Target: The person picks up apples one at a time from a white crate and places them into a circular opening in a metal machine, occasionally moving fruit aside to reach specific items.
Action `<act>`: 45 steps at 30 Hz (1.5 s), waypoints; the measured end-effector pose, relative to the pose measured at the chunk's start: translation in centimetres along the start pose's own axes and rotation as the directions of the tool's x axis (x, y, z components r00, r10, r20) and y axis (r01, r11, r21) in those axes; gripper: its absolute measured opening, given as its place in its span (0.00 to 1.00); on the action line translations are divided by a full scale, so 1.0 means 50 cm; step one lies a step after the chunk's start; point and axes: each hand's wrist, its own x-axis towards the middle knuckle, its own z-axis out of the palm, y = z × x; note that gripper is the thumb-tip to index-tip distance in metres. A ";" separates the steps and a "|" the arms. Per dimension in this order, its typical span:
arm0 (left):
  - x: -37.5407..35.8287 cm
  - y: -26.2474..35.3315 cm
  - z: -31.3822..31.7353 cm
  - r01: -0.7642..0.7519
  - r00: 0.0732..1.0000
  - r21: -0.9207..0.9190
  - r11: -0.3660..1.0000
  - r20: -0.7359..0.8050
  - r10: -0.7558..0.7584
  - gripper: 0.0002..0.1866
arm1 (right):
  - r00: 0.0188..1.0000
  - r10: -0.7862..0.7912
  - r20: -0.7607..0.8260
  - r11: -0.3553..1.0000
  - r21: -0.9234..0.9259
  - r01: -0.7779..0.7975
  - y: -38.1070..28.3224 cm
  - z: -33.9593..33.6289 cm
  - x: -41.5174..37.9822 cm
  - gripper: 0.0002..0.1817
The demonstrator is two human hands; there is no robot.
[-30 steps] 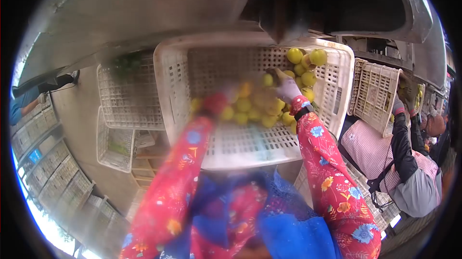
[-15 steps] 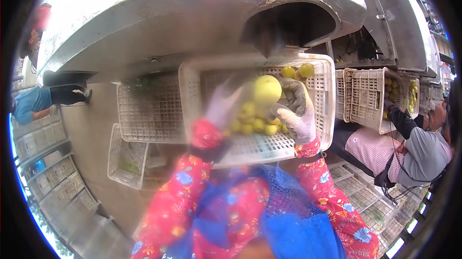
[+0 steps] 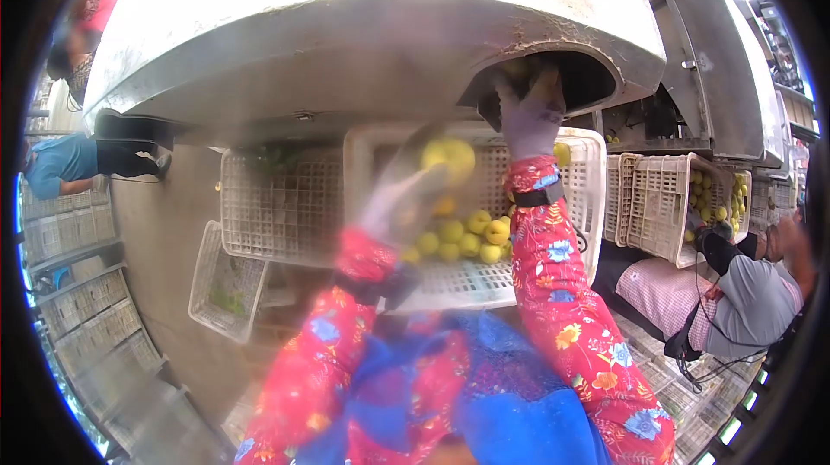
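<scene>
My left hand (image 3: 402,197), gloved and smeared by motion, is closed around a yellow-green apple-like fruit (image 3: 450,161) above the white plastic crate (image 3: 458,296). Below it, several yellow-green fruits (image 3: 471,240) lie in the crate. My right hand (image 3: 529,111), in a pale glove, reaches up into the dark oval opening (image 3: 588,80) of the metal machine. Its thumb and a finger are spread apart. A dim yellowish shape shows near the fingertips; whether they touch it is not clear.
Left of the crate stand another white crate (image 3: 281,206) and a smaller one (image 3: 226,283). At right, a person in grey (image 3: 752,292) sits by crates of fruit (image 3: 666,206). A person in blue (image 3: 65,167) is at far left. The metal machine's front (image 3: 346,59) overhangs the crate.
My right hand has left the fruit and moved up into the machine's opening. My left hand keeps the fruit, now slightly further left. The view has shifted a little.
</scene>
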 end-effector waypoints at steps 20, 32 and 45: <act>0.143 -0.221 -0.177 0.156 0.980 0.960 0.233 -0.179 0.081 0.25 | 0.994 0.024 0.103 0.995 0.095 -0.034 0.009 -0.042 0.033 0.27; 0.203 -0.485 -0.255 -0.378 0.905 0.755 -0.536 0.179 -0.387 0.24 | 0.222 0.082 0.972 0.986 -0.112 0.127 0.260 0.049 -0.500 0.26; 0.048 -0.241 -0.209 0.267 0.962 0.339 0.902 -0.033 -0.273 0.28 | 0.406 -0.221 0.887 0.802 0.402 -0.442 0.080 -0.207 -0.220 0.38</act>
